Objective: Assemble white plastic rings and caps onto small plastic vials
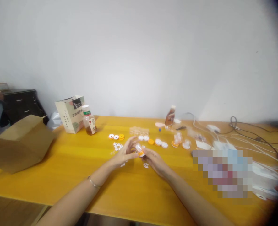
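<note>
Between my hands, above the middle of the table, is a small cylindrical piece with a clear-and-white body and an orange band (140,153). My right hand (156,161) pinches it from the right near the orange band. From the left, my left hand (123,155) curls around it, thumb against its lower side. Small white pegs (117,146) stand in a cluster left of my left hand. A flat white cut-out part (145,165) lies beneath the hands. Behind them runs a row of white and orange round caps (151,142).
A brown paper bag (21,144) lies at the left. Near it stand a printed gift bag (70,114) and a drink bottle (89,121). Another bottle (170,116) stands by the wall. Cables (244,135) and a blurred-out patch (223,172) occupy the right side.
</note>
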Demonstrator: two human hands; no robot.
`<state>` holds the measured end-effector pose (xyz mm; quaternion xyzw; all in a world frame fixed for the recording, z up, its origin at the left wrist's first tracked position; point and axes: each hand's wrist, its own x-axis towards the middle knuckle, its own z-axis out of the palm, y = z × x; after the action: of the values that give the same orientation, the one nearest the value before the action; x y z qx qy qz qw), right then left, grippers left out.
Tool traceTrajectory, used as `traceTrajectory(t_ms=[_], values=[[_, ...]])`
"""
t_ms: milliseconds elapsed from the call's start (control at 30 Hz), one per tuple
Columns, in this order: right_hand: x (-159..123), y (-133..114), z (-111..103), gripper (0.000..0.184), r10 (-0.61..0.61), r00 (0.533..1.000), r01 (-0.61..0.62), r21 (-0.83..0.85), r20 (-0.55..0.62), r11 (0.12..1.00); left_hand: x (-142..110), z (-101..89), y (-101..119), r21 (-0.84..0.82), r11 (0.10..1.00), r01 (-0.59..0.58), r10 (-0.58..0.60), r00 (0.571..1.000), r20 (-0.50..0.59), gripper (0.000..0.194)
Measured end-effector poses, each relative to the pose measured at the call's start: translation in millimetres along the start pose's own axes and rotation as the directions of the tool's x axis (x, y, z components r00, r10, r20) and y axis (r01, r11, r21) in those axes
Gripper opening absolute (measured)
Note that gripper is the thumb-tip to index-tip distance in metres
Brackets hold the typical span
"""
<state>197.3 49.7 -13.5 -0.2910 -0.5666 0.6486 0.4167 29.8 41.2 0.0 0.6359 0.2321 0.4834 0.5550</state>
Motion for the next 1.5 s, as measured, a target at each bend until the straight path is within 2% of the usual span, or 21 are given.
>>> traceTrajectory(t_ms=[100, 167, 200, 267, 333, 367, 433, 533, 633, 733, 833, 1000, 1133, 1233, 1367, 1500], values=[[-1.5, -2.7, 0.4, 0.031, -0.007, 1.000, 0.010, -0.109, 0.026, 0.994, -0.3, 1.3, -8.1, 0.112, 0.991, 0.072, -0.056, 0.988, -0.142, 0.050], [-3.1, -4.1, 0.9, 0.032, 0.003, 1.000, 0.000, -0.159, 0.017, 0.987, -0.3, 1.3, -12.0, 0.190, 0.978, 0.084, -0.039, 0.972, -0.232, 0.038], [-3.6, -4.4, 1.1, 0.033, 0.008, 1.000, -0.006, -0.169, 0.012, 0.986, -0.4, 1.2, -11.7, 0.202, 0.976, 0.077, -0.029, 0.972, -0.232, 0.035], [-4.0, -4.3, 1.2, 0.033, 0.014, 1.000, -0.012, -0.173, 0.007, 0.985, -0.9, 0.8, -7.1, 0.158, 0.986, 0.045, -0.023, 0.990, -0.136, 0.036], [-3.6, -3.7, 0.8, 0.033, 0.013, 1.000, -0.012, -0.167, 0.004, 0.986, -1.5, 0.8, -0.4, 0.089, 0.996, 0.021, -0.018, 0.999, -0.032, 0.046], [-3.3, -3.5, 0.6, 0.032, 0.008, 1.000, -0.008, -0.163, 0.005, 0.987, -1.6, 1.0, 1.9, 0.082, 0.996, 0.019, -0.016, 1.000, -0.027, 0.051], [-3.0, -4.1, 0.5, 0.033, -0.002, 1.000, 0.005, -0.145, 0.021, 0.989, -1.6, 1.7, 3.0, 0.142, 0.989, 0.041, -0.030, 0.996, -0.078, 0.051], [-3.7, -6.7, 1.9, 0.034, -0.010, 0.996, 0.018, -0.093, 0.092, 0.995, -0.7, 3.3, -3.0, 0.269, 0.957, 0.106, -0.070, 0.988, -0.140, 0.036], [-4.4, -8.3, 3.9, 0.032, -0.015, 0.992, 0.022, -0.056, 0.124, 0.998, 0.5, 5.3, -9.4, 0.314, 0.944, 0.097, -0.041, 0.983, -0.181, 0.030], [-3.8, -5.7, 4.4, 0.031, -0.038, 0.999, 0.039, -0.027, 0.025, 0.999, 1.7, 7.8, -11.5, 0.284, 0.957, 0.066, -0.003, 0.976, -0.218, 0.032], [-3.2, -1.2, 4.2, 0.034, -0.044, 0.998, 0.044, 0.021, -0.038, 0.999, 2.3, 10.2, -9.8, 0.225, 0.972, 0.065, -0.016, 0.977, -0.215, 0.032], [-6.0, -1.0, 7.8, 0.031, 0.017, 0.999, -0.012, 0.173, -0.028, 0.985, 0.4, 12.8, -2.3, 0.109, 0.993, 0.047, -0.030, 0.987, -0.155, 0.031], [-7.9, -4.7, 8.6, 0.029, 0.093, 0.995, -0.100, 0.260, 0.038, 0.960, -0.5, 13.4, 1.8, 0.079, 0.995, 0.057, -0.048, 0.993, -0.112, 0.032], [-7.2, -3.9, 6.2, 0.032, 0.083, 0.996, -0.089, 0.234, 0.037, 0.968, 0.6, 12.1, 1.2, 0.135, 0.989, 0.051, -0.034, 0.991, -0.129, 0.031], [-5.9, -1.7, 4.6, 0.039, 0.009, 1.000, -0.007, 0.144, -0.013, 0.990, 1.9, 8.9, -2.2, 0.231, 0.971, 0.063, -0.028, 0.988, -0.150, 0.027], [-6.0, -3.8, 5.0, 0.040, -0.043, 0.999, 0.043, 0.025, 0.007, 0.999, 1.4, 7.3, -3.4, 0.314, 0.948, 0.055, 0.003, 0.983, -0.182, 0.025]])
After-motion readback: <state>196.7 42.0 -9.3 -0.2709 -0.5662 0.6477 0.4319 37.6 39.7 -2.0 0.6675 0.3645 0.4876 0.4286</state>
